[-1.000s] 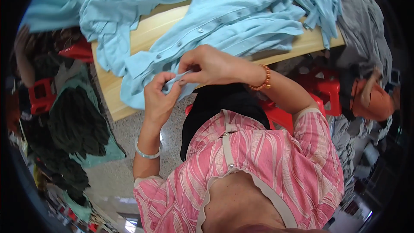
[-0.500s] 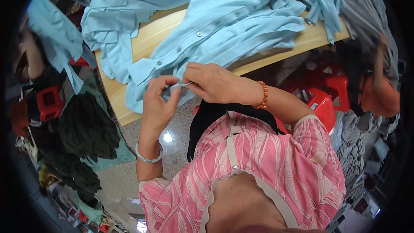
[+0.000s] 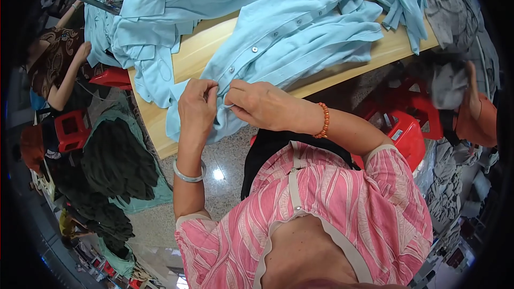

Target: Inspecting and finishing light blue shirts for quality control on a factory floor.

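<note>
A light blue button-up shirt [image 3: 300,37] lies lengthwise over the table, its row of buttons facing up and its near end hanging over the front edge. My left hand [image 3: 197,104], with a silver bangle on its wrist, pinches the near end of this shirt between thumb and fingers. Just to its right, my right hand [image 3: 265,106], wearing an orange bead bracelet [image 3: 324,120], is closed on the cloth edge, thumb against the bent forefinger. A little cloth shows between the two hands. The fingers cover the exact spot being held.
More light blue shirts [image 3: 155,27] are heaped across the wooden table [image 3: 201,51]. Dark garments [image 3: 120,158] lie on a green cloth at left. Red stools [image 3: 404,136] stand on both sides. Co-workers sit at left [image 3: 64,69] and right [image 3: 476,120], the latter near grey garments.
My left hand has turned and risen slightly, its fingers closing more tightly. The right hand stays on the cloth. At left, the co-worker's raised blue garment has come down; at right, a grey garment is now lifted.
</note>
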`<state>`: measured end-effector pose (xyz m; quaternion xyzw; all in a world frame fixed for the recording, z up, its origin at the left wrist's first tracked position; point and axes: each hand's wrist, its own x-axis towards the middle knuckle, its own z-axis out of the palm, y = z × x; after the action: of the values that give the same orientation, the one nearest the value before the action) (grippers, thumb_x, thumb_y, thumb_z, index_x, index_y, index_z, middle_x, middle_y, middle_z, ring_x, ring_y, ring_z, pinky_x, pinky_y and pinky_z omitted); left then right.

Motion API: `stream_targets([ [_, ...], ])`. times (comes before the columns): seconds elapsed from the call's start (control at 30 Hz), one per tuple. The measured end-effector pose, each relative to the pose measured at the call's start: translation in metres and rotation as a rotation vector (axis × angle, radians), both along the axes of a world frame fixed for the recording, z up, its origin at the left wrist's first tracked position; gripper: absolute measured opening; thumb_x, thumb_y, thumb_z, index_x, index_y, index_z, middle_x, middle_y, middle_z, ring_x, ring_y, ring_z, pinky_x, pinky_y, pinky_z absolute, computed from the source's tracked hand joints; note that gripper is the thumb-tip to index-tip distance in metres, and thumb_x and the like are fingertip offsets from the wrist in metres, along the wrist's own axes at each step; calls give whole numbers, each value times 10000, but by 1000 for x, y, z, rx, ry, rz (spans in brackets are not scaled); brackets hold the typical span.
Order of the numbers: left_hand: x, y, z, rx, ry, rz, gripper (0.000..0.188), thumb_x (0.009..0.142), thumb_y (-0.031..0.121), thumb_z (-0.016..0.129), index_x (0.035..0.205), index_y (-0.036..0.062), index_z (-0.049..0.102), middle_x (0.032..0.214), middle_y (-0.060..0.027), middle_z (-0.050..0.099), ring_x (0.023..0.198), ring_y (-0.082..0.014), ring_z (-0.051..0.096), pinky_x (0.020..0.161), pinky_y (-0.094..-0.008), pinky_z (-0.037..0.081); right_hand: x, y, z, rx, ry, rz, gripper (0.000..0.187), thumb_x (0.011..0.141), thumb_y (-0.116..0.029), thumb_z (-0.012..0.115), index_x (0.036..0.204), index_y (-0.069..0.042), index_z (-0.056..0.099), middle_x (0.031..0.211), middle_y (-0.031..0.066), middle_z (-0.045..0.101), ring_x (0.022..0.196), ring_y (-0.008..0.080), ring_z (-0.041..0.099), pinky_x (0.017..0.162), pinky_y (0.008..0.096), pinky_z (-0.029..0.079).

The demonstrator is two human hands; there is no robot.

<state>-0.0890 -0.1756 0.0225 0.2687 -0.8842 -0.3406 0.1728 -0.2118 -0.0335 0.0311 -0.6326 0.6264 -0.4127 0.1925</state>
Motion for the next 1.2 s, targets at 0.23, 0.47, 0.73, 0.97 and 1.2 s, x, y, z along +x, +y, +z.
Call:
stream_targets([
  [0.23, 1, 5, 7, -65, -84, -85, 96, 780, 37, 656, 869, 16, 627, 797, -158, 589, 723, -327, 598, 631, -381, 466, 5, -7, -11, -13, 97, -47, 167, 828, -76, 598, 926, -3, 484, 873, 146, 484, 701, 346, 582, 593, 416, 487],
  [0.47, 8, -8, 0, 251, -82, -7, 91, 853, 70, 646, 856, -13, 609, 723, -69, 618, 592, -122, 530, 576, -265, 442, 10, -9, -15, -49, 164, -56, 166, 814, -84, 604, 883, -2, 477, 853, 148, 483, 649, 328, 582, 565, 398, 491],
  [0.73, 13, -9, 0, 1043, 51, 31, 117, 888, 129, 657, 908, 17, 630, 762, 32, 603, 629, -27, 492, 577, -167, 385, 14, -9, -13, -62, 153, -163, 157, 807, -75, 607, 869, -8, 479, 807, 134, 496, 644, 325, 586, 549, 394, 492],
  [0.97, 16, -11, -2, 1182, 71, 51, 153, 877, 175, 676, 916, 32, 638, 743, 47, 594, 605, -13, 483, 556, -162, 377, 18, -10, -20, -9, 110, -266, 169, 813, -81, 611, 949, -28, 526, 826, 130, 527, 739, 307, 602, 611, 361, 516],
  [1.2, 15, -8, 2, 1201, 73, 28, 160, 880, 171, 668, 940, 26, 641, 752, 43, 590, 609, -20, 477, 561, -164, 375, 18, -11, -22, 1, 147, -237, 175, 804, -89, 623, 944, -28, 538, 819, 126, 523, 735, 298, 601, 611, 365, 515],
])
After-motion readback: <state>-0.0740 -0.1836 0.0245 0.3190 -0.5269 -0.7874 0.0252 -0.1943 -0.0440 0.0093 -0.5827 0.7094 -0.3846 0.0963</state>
